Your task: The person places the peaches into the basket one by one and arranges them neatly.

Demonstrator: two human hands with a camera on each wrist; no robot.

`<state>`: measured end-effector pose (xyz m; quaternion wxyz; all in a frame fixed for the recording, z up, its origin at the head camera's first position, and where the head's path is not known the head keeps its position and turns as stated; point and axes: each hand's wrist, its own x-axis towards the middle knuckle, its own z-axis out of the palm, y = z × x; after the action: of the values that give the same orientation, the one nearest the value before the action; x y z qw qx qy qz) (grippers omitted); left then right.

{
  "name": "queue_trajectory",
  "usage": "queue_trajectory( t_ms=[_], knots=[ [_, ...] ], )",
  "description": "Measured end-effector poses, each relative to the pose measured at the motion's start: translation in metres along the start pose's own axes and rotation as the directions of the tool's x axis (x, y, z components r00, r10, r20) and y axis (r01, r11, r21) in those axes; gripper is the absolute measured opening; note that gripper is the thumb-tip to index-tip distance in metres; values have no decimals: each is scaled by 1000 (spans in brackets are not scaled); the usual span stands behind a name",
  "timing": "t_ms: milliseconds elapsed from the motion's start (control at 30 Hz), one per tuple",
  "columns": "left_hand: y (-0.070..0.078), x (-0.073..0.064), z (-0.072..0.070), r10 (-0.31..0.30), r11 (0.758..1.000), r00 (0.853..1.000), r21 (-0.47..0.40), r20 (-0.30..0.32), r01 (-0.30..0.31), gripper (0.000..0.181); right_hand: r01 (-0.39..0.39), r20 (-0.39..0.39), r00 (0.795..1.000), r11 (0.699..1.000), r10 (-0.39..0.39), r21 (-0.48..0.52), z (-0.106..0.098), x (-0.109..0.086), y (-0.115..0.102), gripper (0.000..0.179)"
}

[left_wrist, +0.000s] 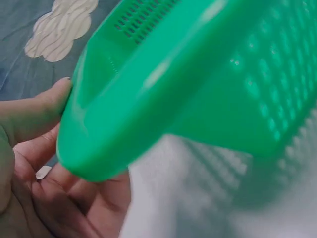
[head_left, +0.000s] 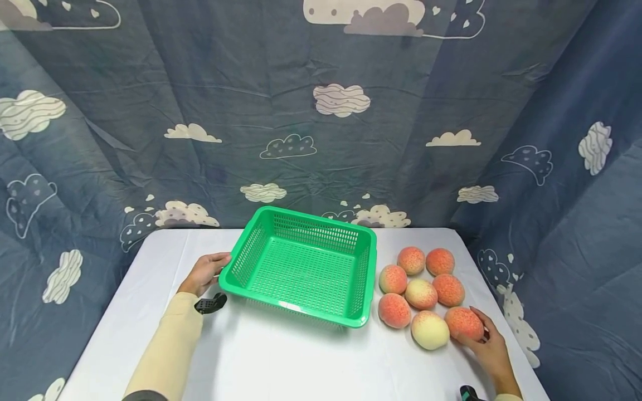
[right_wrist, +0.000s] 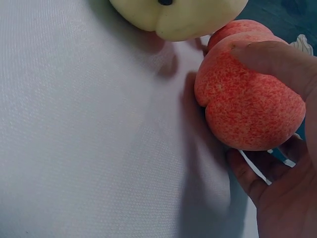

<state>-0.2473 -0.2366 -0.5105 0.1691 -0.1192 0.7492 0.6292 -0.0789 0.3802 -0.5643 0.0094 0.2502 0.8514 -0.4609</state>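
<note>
A green plastic basket point(head_left: 301, 273) with perforated walls sits slightly skewed on the table, nothing inside it. My left hand point(head_left: 204, 273) holds its left edge; in the left wrist view the thumb point(left_wrist: 47, 106) lies against the rim point(left_wrist: 119, 124) and the fingers curl beneath it. At the right, my right hand point(head_left: 486, 340) grips a red-speckled peach point(head_left: 464, 324), thumb on one side and fingers round the other. That peach point(right_wrist: 247, 94) fills the grasp in the right wrist view. Close by lies a pale yellow peach point(head_left: 429, 330).
Several more peaches, among them a yellow-orange peach point(head_left: 421, 294) and a red peach point(head_left: 394, 311), cluster between the basket and my right hand. The white table point(head_left: 281, 362) ends at a dark blue cloud-patterned curtain point(head_left: 251, 111) behind and at the sides.
</note>
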Motion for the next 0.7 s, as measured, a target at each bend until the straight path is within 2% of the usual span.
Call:
queue_trajectory(
  t_ms=[133,333,567,700],
  knots=[
    [1,1,1,5,1000,1000,23,-14,-5,47,12,-5,1000,1000,-12,-12,0,1,-1,96],
    [0,-2,-1,-22,1000,1000,-8,-13,22,47,14,-20,1000,999,-15,-32,1,0,0,96],
    [1,-4,0,-17,1000,1000,-13,-20,17,46,29,-69,997,998,-33,-58,2,1,5,95],
    [1,-3,1,-23,1000,999,-17,-26,22,46,7,-113,993,998,-13,-55,1,0,5,95]
  ],
)
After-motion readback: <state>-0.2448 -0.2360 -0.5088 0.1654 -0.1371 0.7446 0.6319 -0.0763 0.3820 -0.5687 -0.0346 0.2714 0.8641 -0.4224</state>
